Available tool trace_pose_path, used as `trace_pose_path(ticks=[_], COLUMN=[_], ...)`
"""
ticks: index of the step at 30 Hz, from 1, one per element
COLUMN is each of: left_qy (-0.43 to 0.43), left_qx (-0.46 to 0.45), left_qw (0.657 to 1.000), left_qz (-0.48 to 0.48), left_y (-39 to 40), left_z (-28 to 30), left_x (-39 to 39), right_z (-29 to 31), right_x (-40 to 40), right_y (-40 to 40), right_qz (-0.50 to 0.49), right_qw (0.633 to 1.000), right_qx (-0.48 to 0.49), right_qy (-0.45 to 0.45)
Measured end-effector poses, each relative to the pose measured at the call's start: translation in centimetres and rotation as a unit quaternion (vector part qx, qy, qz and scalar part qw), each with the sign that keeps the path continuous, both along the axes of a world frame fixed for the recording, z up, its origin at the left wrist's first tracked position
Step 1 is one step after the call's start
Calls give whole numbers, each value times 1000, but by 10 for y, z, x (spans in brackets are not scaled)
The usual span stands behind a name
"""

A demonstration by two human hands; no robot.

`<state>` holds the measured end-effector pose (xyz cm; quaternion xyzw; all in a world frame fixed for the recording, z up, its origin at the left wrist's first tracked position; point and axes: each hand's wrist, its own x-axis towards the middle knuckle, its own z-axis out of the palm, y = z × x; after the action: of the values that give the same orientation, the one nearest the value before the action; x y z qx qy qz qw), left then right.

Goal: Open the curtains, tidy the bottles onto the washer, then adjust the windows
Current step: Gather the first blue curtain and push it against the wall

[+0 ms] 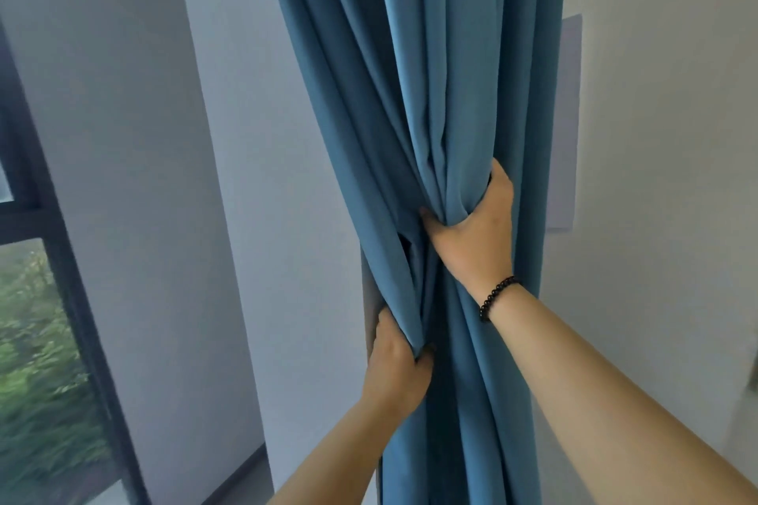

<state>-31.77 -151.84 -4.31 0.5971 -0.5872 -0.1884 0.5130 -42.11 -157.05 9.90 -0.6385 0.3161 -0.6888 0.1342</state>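
Note:
A blue curtain (393, 86) hangs gathered into a thick bundle of folds in the middle of the head view, against a white wall. My right hand (478, 236), with a dark bead bracelet at the wrist, grips the bunched folds about halfway down. Lower and to the left, my left hand (396, 367) grips the curtain's left edge, fingers curled into the cloth. A dark-framed window (61, 258) shows at the far left with green foliage outside. No bottles or washer are in view.
A white wall pillar (172, 217) stands between the window and the curtain. A pale rectangular panel (568, 123) is fixed to the wall right of the curtain. A dark skirting strip (242, 476) runs along the floor edge.

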Motion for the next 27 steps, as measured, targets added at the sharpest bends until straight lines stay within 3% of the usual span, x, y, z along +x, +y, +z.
trace_pose_path(ticks=[5,11,17,21,24,27], left_qy=[25,32,-7,-20,-29,-50], left_qx=[31,-64,-31,-2,12,24], left_qw=[999,990,997,999,997,983], left_qz=[13,119,66,42,77,175], left_y=[66,128,166,189,217,257], left_z=[-3,14,18,10,5,5], left_x=[14,16,24,41,52,78], right_z=[-11,-24,-21,-8,6,18], right_x=[7,18,37,63,88,124], right_y=[50,111,170,209,246,295], right_qz=[-24,-132,-74,-74,-14,57], right_qw=[999,987,971,933,910,914], right_qx=[2,-85,-206,-319,-392,-393], right_qy=[23,42,99,151,132,85])
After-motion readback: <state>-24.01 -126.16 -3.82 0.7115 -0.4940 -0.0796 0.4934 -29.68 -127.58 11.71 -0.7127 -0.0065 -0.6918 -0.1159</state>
